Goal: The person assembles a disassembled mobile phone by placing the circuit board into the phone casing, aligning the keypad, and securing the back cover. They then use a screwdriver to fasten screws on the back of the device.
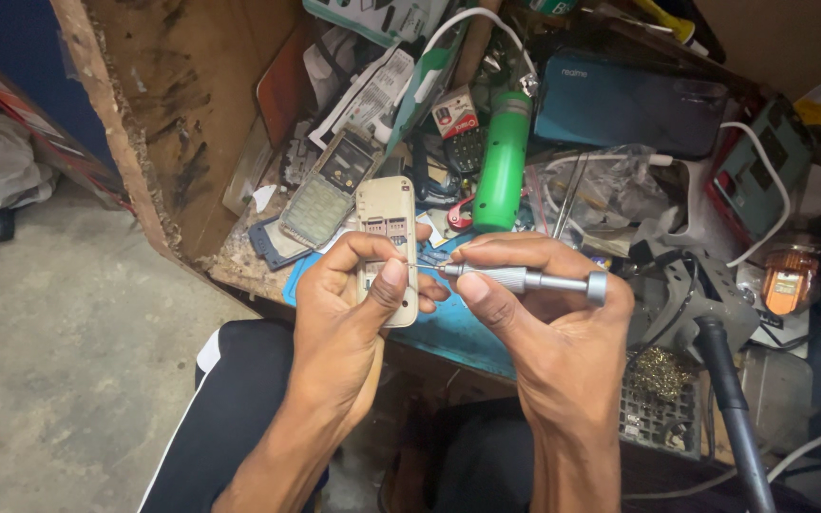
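My left hand point(349, 304) grips a beige phone body point(387, 223) held upright, back side showing, thumb pressed across its lower part. My right hand point(544, 304) holds a small silver screwdriver point(534, 279) horizontally, its tip pointing left and touching the phone's right edge. Both hands hover over a blue work mat point(458, 332) at the bench's front edge.
A grey keypad phone point(327, 195) lies behind the beige one. A green cylindrical torch point(503, 161), a teal box point(620, 104), cables, a plastic bag and small parts crowd the bench. A soldering iron handle point(729, 399) and brass wool holder point(659, 375) sit right. Concrete floor lies left.
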